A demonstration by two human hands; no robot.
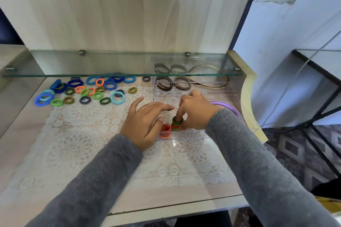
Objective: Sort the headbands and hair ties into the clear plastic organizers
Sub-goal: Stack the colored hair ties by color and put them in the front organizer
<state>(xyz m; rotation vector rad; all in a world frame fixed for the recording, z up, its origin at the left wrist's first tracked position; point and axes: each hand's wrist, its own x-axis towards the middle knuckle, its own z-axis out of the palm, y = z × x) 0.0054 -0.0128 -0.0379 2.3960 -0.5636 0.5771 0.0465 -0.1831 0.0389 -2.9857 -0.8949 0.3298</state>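
Pale wood-grain desktop (22, 153) runs under a white lace mat (83, 134), with a glass shelf (110, 64) fixed to the wooden back panel above its rear edge. At the back left of the mat a scatter of loose hair ties (83, 92) lies flat, in blue, light blue, green, orange, olive and dark stripes. To the right stand two clear plastic organizers, one behind the other. The rear organizer (212, 89), partly under the shelf, holds brown and grey hair ties (173, 83) at its left and thin pale headbands (219, 85) at its right. The front organizer (188, 133) holds a short stack of orange hair ties (165, 131) in its near left corner, a second stack of green and orange ties (174, 128) just beside it, and a purple headband (230, 108) curving along its right end. The right hand (197, 114) reaches down into this front organizer and pinches a dark striped hair tie (177, 120) on top of the second stack, a fingertip poked through the ring. The left hand (145, 123) hovers at the organizer's left end with fingers straight and spread, holding nothing; it seems to brush the wall, though the clear plastic makes that hard to judge. Both arms wear grey sleeves (92, 180).
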